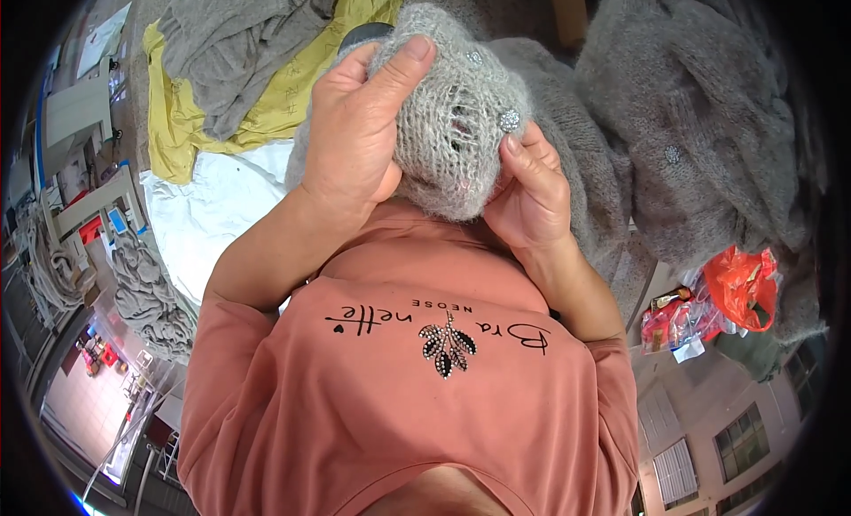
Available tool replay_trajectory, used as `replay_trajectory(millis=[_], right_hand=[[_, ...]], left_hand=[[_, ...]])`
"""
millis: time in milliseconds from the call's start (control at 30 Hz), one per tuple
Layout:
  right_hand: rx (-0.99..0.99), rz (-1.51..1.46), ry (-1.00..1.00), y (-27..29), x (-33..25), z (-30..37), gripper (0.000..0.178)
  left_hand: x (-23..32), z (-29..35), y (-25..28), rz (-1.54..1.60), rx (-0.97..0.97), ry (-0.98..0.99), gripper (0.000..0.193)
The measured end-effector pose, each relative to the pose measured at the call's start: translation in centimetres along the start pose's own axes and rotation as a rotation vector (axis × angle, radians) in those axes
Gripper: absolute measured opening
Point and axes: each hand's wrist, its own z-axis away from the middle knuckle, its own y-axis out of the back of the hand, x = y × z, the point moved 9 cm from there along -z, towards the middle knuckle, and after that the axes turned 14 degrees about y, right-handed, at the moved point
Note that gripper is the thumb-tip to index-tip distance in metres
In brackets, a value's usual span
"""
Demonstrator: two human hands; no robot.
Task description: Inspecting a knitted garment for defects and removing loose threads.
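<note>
Grey knit (421, 144) is sitting bunched up in both hands, just ahead of the pink shirt (381, 383); can't tell if it's touching the shirt. Left hand (355, 117) is curling partway shut around it, thumb on top, fingers mostly hiding behind. Right hand (536, 192) is pinching the edge nearly closed, thumb tip by a sparkly button (509, 121). Grey heap (239, 46) is lying on a yellow sheet (167, 117), ahead and left of the shirt; red plastic bag (745, 290) is resting to its right. From where I'm standing, dark gaps are showing between stitches. Yarn's looking loose: hard pulling could be widening them, a nail could be snagging strands, thumb pressure could be loosening the button.
</note>
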Motion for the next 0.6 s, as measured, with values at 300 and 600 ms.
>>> replay_trajectory(millis=[300,600], right_hand=[[0.001,0.121,0.075,-0.1,-0.6,0.2,0.029],[0.031,0.17,0.08,0.4,-0.8,0.4,0.028]], left_hand=[[0.5,0.5,-0.1,-0.019,-0.023,-0.013,0.016],[0.9,0.9,-0.2,-0.029,-0.027,-0.041,0.014]])
